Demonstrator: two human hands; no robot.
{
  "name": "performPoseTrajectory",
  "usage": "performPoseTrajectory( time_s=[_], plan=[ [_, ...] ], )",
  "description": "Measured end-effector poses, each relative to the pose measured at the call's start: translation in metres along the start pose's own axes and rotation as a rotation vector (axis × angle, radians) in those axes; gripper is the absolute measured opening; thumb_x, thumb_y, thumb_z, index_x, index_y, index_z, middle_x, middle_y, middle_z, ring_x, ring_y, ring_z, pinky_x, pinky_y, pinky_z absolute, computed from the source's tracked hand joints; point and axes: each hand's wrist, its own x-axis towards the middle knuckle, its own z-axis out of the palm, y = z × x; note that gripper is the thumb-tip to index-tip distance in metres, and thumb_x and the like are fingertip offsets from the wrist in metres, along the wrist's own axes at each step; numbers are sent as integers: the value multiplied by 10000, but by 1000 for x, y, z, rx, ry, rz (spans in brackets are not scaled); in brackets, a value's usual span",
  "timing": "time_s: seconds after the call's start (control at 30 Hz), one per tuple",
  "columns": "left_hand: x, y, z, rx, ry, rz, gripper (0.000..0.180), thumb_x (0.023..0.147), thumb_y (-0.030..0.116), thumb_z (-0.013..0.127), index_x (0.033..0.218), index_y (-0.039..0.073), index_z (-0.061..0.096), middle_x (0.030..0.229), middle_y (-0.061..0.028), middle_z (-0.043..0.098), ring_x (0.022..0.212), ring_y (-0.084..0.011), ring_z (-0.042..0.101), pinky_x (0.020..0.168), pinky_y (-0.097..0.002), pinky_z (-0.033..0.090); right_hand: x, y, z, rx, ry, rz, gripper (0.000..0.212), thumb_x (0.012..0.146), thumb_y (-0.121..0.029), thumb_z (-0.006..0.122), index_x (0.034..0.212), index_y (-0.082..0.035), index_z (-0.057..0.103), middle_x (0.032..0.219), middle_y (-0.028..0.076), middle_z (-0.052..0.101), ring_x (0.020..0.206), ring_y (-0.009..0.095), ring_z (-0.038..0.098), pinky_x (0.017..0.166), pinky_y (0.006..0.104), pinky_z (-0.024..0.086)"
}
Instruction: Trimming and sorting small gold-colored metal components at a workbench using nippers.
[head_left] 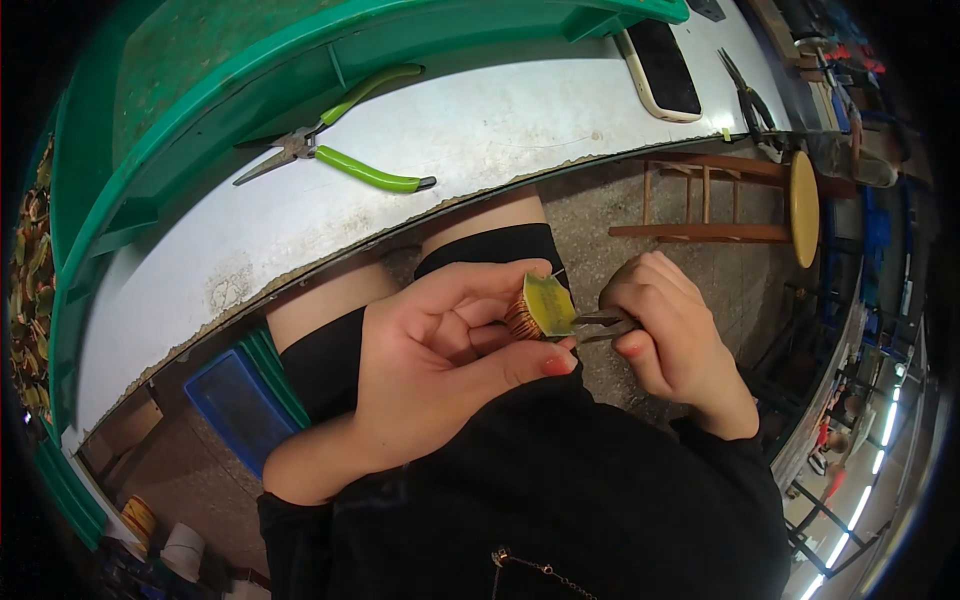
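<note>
Above my lap, my left hand [430, 350] is closed round a small curved coil piece [550, 306]. It has a yellow-green flat face and reddish-brown, wire-like ridges along its side. My thumb is at its near edge and my fingertips at its far edge. My right hand [672, 320] grips a pair of pliers [600, 322], with most of the handles hidden in the fist. The plier jaws point left and reach the right edge of the coil piece; whether they pinch anything there I cannot tell. A thin dark wire end sticks out at the piece's top.
Green-handled pliers [365, 170] lie spread on the white table [300, 225], beside a large green tray [330, 45]. A phone [662, 70] and dark pliers [748, 95] lie farther right. Brownish-green pieces [35, 270] fill the far left. A wooden stool [803, 210] and blue bin [240, 410] stand below.
</note>
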Motion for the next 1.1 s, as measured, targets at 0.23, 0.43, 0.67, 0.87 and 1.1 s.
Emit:
performPoseTrajectory(
  time_s=[0.23, 0.43, 0.67, 0.87, 1.1],
  plan=[
    [-3, -5, 3, 37, 33, 24, 483, 737, -156, 624, 1180, -67, 454, 1074, -181, 584, 928, -182, 598, 839, -271, 514, 6, -8, 3, -179, -18, -152, 236, 861, -246, 548, 856, -10, 530, 763, 98, 481, 666, 226, 441, 658, 300, 401],
    [-2, -4, 0, 100, -12, 39, 487, 734, -154, 629, 1182, -68, 461, 1054, -171, 586, 920, -175, 594, 837, -266, 514, 11, -10, 1, -241, -44, -192, 263, 858, -273, 550, 835, -12, 525, 752, 94, 470, 647, 220, 432, 635, 297, 398],
    [5, -2, -1, 68, 12, 14, 474, 734, -152, 629, 1174, -67, 475, 1029, -154, 587, 892, -160, 588, 834, -256, 508, 15, -5, -1, -377, -77, -213, 276, 860, -286, 541, 826, -13, 527, 748, 88, 471, 636, 216, 425, 617, 294, 397],
    [1, 4, 3, 68, 33, 20, 461, 738, -147, 627, 1164, -57, 476, 1063, -158, 570, 905, -170, 587, 829, -256, 502, 15, 11, 2, -63, 117, -243, 331, 905, -335, 488, 796, -23, 513, 697, 73, 461, 593, 196, 411, 589, 297, 387],
    [0, 84, 15, 219, 102, 192, 374, 764, -149, 590, 1095, -37, 458, 1091, -178, 553, 953, -226, 599, 832, -270, 502, 6, 15, 25, 1085, 489, 146, 368, 967, -350, 346, 800, -38, 447, 656, 74, 463, 598, 162, 421, 579, 259, 379]
  ],
)
